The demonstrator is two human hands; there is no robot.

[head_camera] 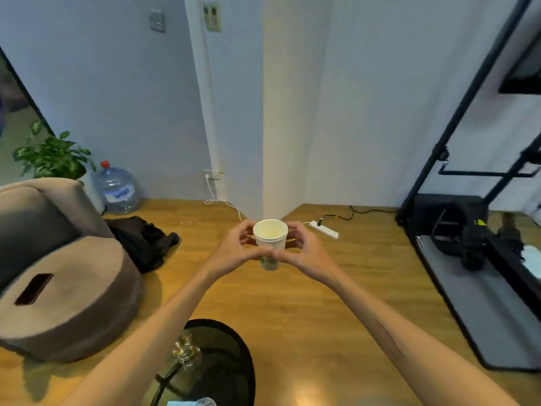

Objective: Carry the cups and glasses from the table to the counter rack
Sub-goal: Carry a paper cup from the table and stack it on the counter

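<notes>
Head view: cup between both hands

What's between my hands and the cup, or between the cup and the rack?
Nothing between them: left hand and right hand both grip the cup. No counter rack shows in this view, so that path cannot be judged.

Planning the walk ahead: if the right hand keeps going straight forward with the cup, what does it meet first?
Probably the white wall corner ahead; the right hand and paper cup have open floor before it, though depth is unclear.
</notes>
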